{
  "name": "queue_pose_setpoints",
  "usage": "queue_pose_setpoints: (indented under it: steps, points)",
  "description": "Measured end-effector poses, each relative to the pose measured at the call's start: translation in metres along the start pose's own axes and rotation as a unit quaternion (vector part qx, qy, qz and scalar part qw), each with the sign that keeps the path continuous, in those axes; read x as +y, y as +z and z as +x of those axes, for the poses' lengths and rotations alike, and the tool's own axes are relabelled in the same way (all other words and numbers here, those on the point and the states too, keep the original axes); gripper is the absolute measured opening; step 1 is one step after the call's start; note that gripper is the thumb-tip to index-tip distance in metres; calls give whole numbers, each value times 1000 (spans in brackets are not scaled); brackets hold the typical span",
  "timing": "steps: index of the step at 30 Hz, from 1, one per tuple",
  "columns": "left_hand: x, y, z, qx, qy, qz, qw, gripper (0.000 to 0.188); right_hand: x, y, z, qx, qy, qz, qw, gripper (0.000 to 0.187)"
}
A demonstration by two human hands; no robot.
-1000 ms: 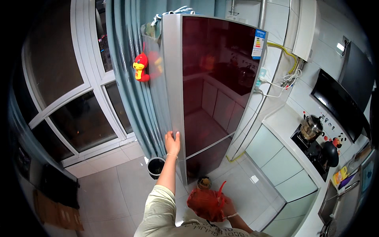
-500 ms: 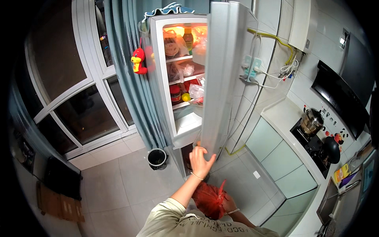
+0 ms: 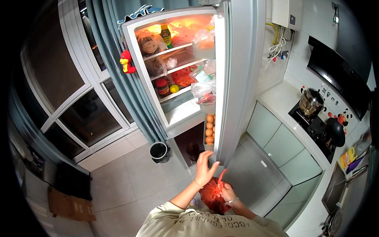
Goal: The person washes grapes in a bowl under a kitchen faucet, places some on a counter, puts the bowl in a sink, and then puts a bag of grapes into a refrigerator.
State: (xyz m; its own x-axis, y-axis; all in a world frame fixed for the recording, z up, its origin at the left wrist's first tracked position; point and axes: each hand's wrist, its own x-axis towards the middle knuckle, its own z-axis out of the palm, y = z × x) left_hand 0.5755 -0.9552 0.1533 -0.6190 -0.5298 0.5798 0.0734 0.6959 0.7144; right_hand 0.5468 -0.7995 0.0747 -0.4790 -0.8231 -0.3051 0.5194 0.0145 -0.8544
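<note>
My right hand grips the gathered neck of a red plastic bag, close to my body. What the bag holds cannot be made out. Just beside it, my left hand is raised with thumb and fingers apart, holding nothing. Its fingertips are near the lower edge of the fridge door; whether they touch it I cannot tell. The fridge stands open and lit. Brown eggs fill a low door rack, and above them are plastic-wrapped items. On the shelves are a green bottle, a red-lidded jar and a yellow fruit.
A black bin stands on the tiles left of the fridge. To the right runs a counter with a steel pot and a black pan. Blue curtains hang by the windows. A cardboard box lies lower left.
The fridge door has swung wider to the right, bringing its racks and the eggs into view. My left hand's fingers have spread near its edge. The red bag stays in my right hand.
</note>
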Motion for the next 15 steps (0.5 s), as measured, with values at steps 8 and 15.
queue_pose_setpoints:
  steps: [8,15]
  points:
    - [-119,-65,-101,108,-327,-128,930,42,-35,54,70,13,-18,116,993,7]
    - [-180,-79,-50,-126,-419,-351,828,58,-100,126,185,3,-185,185,965,6]
